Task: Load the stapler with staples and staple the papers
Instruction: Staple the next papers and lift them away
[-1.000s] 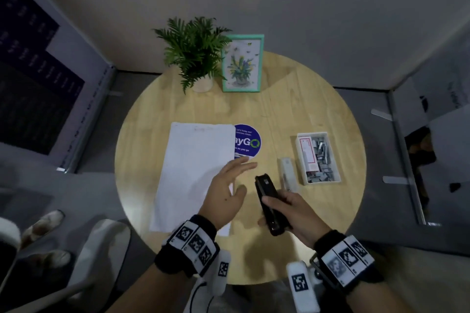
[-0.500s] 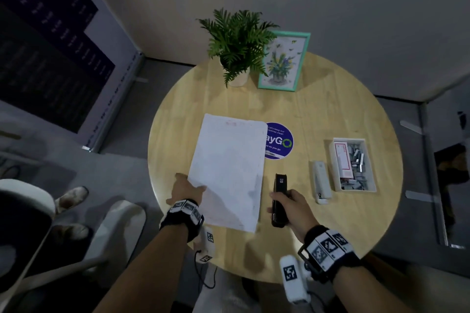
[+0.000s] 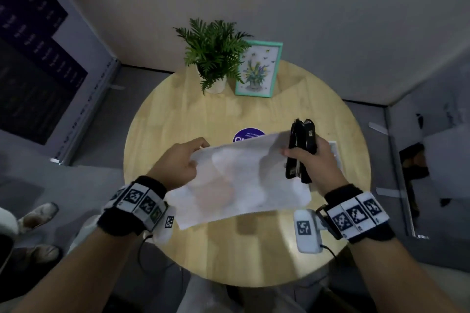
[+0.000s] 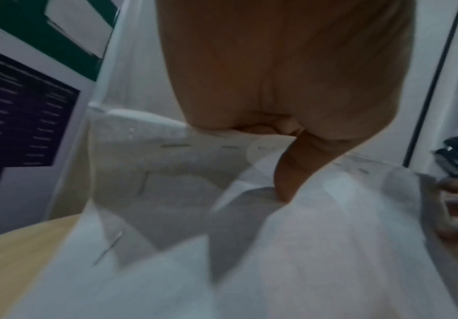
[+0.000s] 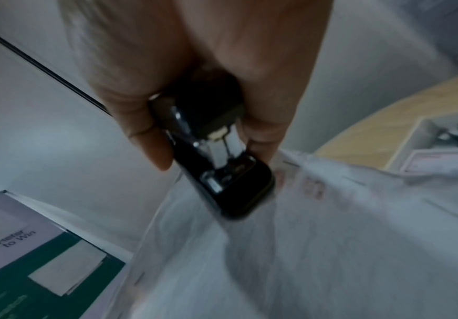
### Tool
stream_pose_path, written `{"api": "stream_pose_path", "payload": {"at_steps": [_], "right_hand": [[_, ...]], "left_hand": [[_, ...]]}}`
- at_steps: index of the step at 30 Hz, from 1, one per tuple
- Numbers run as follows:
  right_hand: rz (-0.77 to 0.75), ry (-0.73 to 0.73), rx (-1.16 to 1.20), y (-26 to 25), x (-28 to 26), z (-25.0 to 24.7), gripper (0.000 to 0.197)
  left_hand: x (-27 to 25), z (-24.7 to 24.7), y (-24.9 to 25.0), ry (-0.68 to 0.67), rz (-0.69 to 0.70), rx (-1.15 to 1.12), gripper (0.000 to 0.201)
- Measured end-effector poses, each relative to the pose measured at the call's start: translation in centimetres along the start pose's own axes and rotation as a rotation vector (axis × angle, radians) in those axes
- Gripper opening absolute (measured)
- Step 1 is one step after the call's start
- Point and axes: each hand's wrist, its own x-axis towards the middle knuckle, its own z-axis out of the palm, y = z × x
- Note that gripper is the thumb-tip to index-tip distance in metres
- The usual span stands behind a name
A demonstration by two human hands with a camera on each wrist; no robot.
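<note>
Paper sheets [image 3: 241, 180], lifted clear of the round wooden surface [image 3: 254, 256], sag in a loose curve between both hands. At their left edge the left hand [image 3: 175, 164] pinches them, thumb on top and fingers curled beneath, as the left wrist view confirms. Several staples already show along the top margin in that view. Behind the sheets lie a purple sticker [image 3: 248, 134], a potted fern [image 3: 215, 54] and a teal picture frame [image 3: 258, 70] at the far rim. At the sheets' right end the right hand [image 3: 314, 161] is clenched round a black stapler [image 3: 301, 150], held roughly upright with its mouth near the top right corner of the paper; whether the corner sits inside the mouth I cannot tell, since blur hides it. A white tray [image 3: 335, 152] is mostly hidden behind that hand; the right wrist view shows loose metal pieces in it, probably staples.

The likely trouble is alignment: held in the air by one edge, the sheets may fan apart, so a staple could catch only some of them. Pressing without backing from the surface may also leave the staple legs half folded, or crumple the corner.
</note>
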Motion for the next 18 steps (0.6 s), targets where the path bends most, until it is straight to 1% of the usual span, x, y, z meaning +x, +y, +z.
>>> {"api": "stream_pose_path", "payload": {"at_steps": [3,5,6,7,10,11,13,15,17,18], "right_hand": [[-0.016,-0.041,-0.016,-1.9,-1.2,-1.5,0.016],[-0.006,-0.028,0.028,-2.4,-2.2,-2.5,0.017],[0.004,-0.019,0.072,-2.4,-2.6,-3.0,0.014],[0.017,-0.012,0.129,-2.3,-3.0,-3.5,0.007],[0.082,0.016,0.272,-1.5,-4.2,-4.5,0.009],[0.109,0.032,0.310,-1.1,-4.6,-4.7,0.009],[0.154,0.060,0.356,-0.2,-5.5,-5.0,0.010],[0.203,0.103,0.393,0.5,-6.2,-5.4,0.010],[0.228,0.189,0.439,1.0,-6.6,-5.7,0.006],[0.227,0.263,0.454,1.1,-6.7,-5.9,0.005]], "left_hand": [[0.3,-1.1,2.4,-0.025,0.075,0.017,0.032],[0.4,-1.3,3.5,-0.040,0.089,0.051,0.021],[0.5,-1.2,4.2,-0.047,0.097,0.076,0.012],[0.6,-0.9,4.8,-0.055,0.117,0.101,0.009],[0.9,0.7,7.0,-0.065,0.163,0.168,0.030],[1.0,1.3,7.7,-0.056,0.193,0.191,0.034],[1.2,2.6,9.1,-0.040,0.223,0.208,0.034],[1.4,3.4,10.1,-0.048,0.216,0.222,0.038],[1.5,4.0,10.7,-0.074,0.211,0.235,0.042],[1.4,4.2,11.0,-0.088,0.210,0.227,0.044]]}}
